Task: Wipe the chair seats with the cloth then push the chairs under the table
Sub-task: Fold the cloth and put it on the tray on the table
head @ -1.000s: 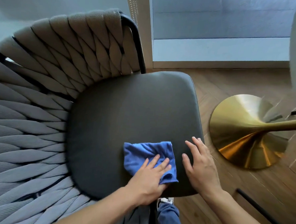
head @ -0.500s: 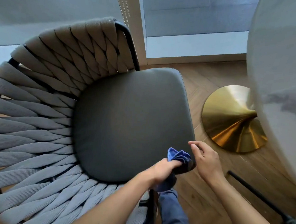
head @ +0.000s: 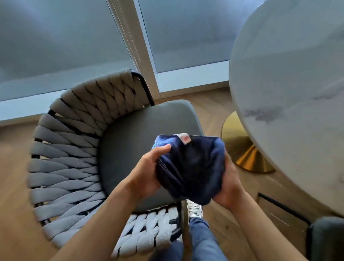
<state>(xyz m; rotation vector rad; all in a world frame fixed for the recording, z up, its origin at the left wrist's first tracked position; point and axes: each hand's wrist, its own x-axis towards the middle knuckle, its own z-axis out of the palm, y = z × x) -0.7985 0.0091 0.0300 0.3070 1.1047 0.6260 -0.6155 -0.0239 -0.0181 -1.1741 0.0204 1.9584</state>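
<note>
Here both hands, left hand and right hand, clutch the bunched blue cloth above the chair seat, whose right edge sits apart from the marble tabletop.

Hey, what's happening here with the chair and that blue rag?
A person stands over a woven-back chair and holds a bunched blue cloth in the air above its grey seat. The left hand and the right hand both grip the cloth, which is off the seat. The chair stands out on the floor beside the round marble table, not yet pushed under it. Part of a second chair shows at lower right.
</note>
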